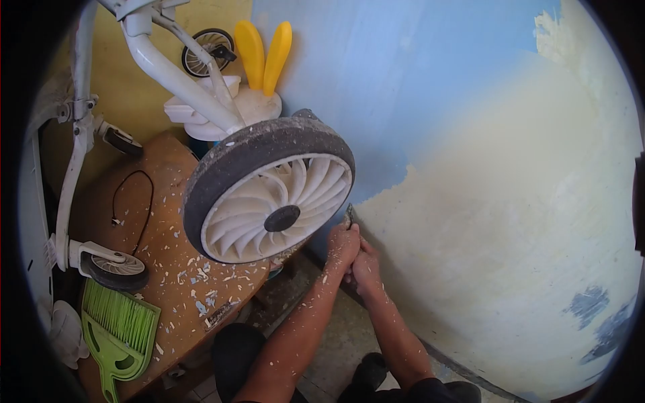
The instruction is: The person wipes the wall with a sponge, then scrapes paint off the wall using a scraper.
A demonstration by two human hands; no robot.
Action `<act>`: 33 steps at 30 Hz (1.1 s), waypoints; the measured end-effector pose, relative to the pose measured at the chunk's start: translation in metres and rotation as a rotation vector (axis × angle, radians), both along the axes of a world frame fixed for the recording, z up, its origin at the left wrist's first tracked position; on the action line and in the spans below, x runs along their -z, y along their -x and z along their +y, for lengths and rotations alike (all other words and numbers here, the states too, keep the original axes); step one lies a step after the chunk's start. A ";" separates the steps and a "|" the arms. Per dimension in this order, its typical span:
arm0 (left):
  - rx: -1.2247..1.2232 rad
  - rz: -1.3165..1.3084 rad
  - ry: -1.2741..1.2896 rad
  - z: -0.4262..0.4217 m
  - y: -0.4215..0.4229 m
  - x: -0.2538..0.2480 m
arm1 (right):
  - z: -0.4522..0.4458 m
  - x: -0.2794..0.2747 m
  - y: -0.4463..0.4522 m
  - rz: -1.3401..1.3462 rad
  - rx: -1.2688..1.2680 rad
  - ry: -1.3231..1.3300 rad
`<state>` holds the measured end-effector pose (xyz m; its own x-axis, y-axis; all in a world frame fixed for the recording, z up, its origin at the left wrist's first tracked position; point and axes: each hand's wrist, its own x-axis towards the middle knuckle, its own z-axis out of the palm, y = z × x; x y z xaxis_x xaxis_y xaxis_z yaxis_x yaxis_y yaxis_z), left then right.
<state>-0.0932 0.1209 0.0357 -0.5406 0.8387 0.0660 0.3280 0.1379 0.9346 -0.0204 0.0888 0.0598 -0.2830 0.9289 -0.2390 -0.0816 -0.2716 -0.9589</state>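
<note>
My left hand (343,246) and my right hand (366,266) are closed together, one against the other, low beside the wall. A scraper (349,212) sticks up from between them, only its narrow dark end showing. Its handle is hidden by my fingers. That end is close to the wall, near the lower edge of the blue paint (383,121). Right of it, the wall is bare and pale (484,215), with a ragged paint edge. Small paint flakes speckle both my forearms.
A large stroller wheel (232,232) juts out left of my hands, on a white frame (164,70). Below it, a brown tabletop (168,221) carries scattered paint flakes, a black cable (152,201) and a green brush with dustpan (121,329). Yellow upright pieces (250,54) stand behind.
</note>
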 end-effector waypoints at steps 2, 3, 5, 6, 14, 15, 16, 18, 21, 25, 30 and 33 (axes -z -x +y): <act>0.090 0.060 0.028 -0.001 0.002 -0.001 | -0.004 -0.006 0.000 0.021 0.016 -0.032; 0.085 0.065 0.019 0.002 0.005 -0.005 | -0.006 -0.018 -0.003 0.044 0.011 -0.003; 0.033 0.081 0.016 0.003 0.003 -0.013 | -0.005 -0.020 -0.001 0.063 0.007 0.033; 0.052 0.049 0.040 0.000 0.012 -0.019 | 0.001 -0.012 0.006 0.069 -0.001 0.025; 0.146 0.024 0.109 0.005 0.013 -0.018 | -0.006 -0.018 -0.002 0.063 0.023 0.058; 0.152 0.020 0.124 -0.007 0.015 -0.031 | -0.003 -0.016 0.004 0.027 -0.008 0.036; 0.129 -0.178 0.111 -0.017 0.017 -0.048 | 0.001 -0.017 0.009 -0.008 -0.048 0.000; 0.114 -0.363 0.106 -0.021 0.008 -0.040 | -0.017 -0.019 -0.001 0.039 -0.013 0.032; -0.155 0.209 -0.117 -0.005 0.000 -0.012 | 0.004 -0.016 0.004 0.017 -0.082 0.051; 0.115 -0.616 0.271 -0.019 0.022 -0.022 | 0.009 -0.002 -0.007 -0.081 -0.161 0.104; 0.022 -0.720 0.252 -0.036 0.004 0.021 | -0.006 0.017 -0.096 -0.754 -0.340 -0.139; -0.059 -0.828 0.235 -0.041 -0.008 0.076 | 0.027 0.089 -0.176 -1.031 -0.447 -0.564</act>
